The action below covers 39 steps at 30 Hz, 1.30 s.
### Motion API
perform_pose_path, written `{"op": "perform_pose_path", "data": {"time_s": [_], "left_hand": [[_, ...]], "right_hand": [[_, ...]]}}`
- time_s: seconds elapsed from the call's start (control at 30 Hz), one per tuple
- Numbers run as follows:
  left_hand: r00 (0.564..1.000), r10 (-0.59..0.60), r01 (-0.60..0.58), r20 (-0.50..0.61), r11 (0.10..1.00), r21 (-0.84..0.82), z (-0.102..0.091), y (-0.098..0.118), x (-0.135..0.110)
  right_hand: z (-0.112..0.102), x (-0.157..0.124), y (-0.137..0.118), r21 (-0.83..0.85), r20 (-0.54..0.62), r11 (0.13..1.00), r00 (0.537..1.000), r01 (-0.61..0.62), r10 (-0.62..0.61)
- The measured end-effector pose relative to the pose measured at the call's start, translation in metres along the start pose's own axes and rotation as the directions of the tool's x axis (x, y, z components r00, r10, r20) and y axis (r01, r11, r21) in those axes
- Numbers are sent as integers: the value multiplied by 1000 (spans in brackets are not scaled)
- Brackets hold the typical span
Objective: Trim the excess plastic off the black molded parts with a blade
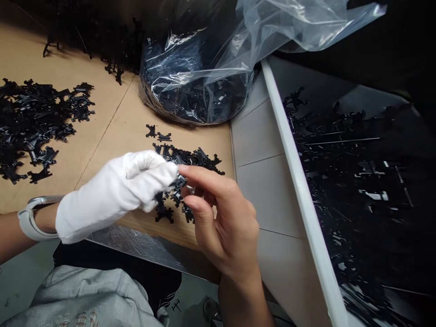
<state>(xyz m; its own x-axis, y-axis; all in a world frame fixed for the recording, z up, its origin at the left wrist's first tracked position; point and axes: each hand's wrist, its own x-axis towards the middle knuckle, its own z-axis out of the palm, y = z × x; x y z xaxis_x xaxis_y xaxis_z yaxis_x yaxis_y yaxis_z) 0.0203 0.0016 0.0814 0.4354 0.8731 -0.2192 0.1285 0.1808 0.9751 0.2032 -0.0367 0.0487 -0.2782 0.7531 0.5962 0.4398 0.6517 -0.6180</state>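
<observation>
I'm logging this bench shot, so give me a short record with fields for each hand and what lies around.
left hand: white glove, pinching a small black part
right hand: bare, fingertips on the same part
near pile: loose black parts on the cardboard top, behind the hands
left pile: more black parts
bag: clear plastic, black parts inside
bin: white rim, black pieces inside, at right

Soft light falls on the flat brown cardboard tabletop (pixel 112 122). The crinkly clear plastic bag (pixel 218 59) shines with glare. The top right corner is dark.
</observation>
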Motion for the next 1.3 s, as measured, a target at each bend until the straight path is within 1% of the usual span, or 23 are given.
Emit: {"op": "perform_pose_path", "data": {"time_s": [0.07, 0.27, 0.37, 0.47, 0.53, 0.6, 0.7, 0.77, 0.83, 0.93, 1.03, 1.13, 1.2, 1.3], "left_hand": [[1000, 1, -1, 11, 1000, -14, 0, 0, -1], [997, -77, 77, 3, 997, -18, 1, 1, -2], [995, -90, 91, 29, 995, -32, 2, 3, -1], [994, -94, 95, 49, 995, -16, 2, 5, -2], [992, -105, 105, 76, 994, 3, 1, 4, -2], [992, -92, 92, 92, 996, -1, 0, 3, -2], [999, -30, 30, 24, 999, -18, 0, 1, -1], [1000, -17, 17, 2, 999, -31, 0, 0, 0], [1000, -15, 15, -6, 998, -57, 1, 2, 0], [997, 9, -15, -73, 996, -85, 1, 4, 0], [992, 60, -66, -115, 997, -51, 0, 5, 0], [983, 104, -104, -150, 995, 5, -2, 5, 2], [987, 79, -85, -138, 996, -38, -2, 5, 2], [998, 30, -37, -58, 991, -126, -2, 3, 1]], "right_hand": [[2, 1, 0, -6, -5, 1000, 1000, 9, -9], [4, 0, -1, 13, -42, 998, 997, 64, -64], [4, 0, -2, 0, -44, 998, 997, 66, -66], [5, -1, -1, -5, -71, 999, 996, 49, -49], [5, -2, 0, -1, -112, 1000, 994, 14, -14], [5, -3, 1, 15, -139, 999, 990, -30, 32], [4, -5, 1, 50, -112, 997, 991, -66, 72], [3, -6, 0, 54, -70, 996, 994, -75, 79], [3, -7, -1, 33, -15, 998, 998, -61, 61], [6, -7, -3, 9, 68, 999, 997, -30, 30], [9, -5, -5, -10, 118, 1000, 993, -22, 23], [11, -4, -7, -8, 127, 1000, 992, -9, 10], [12, -4, -8, 7, 113, 1000, 993, -18, 17], [13, -5, -10, 28, 107, 999, 994, -39, 36]]}}
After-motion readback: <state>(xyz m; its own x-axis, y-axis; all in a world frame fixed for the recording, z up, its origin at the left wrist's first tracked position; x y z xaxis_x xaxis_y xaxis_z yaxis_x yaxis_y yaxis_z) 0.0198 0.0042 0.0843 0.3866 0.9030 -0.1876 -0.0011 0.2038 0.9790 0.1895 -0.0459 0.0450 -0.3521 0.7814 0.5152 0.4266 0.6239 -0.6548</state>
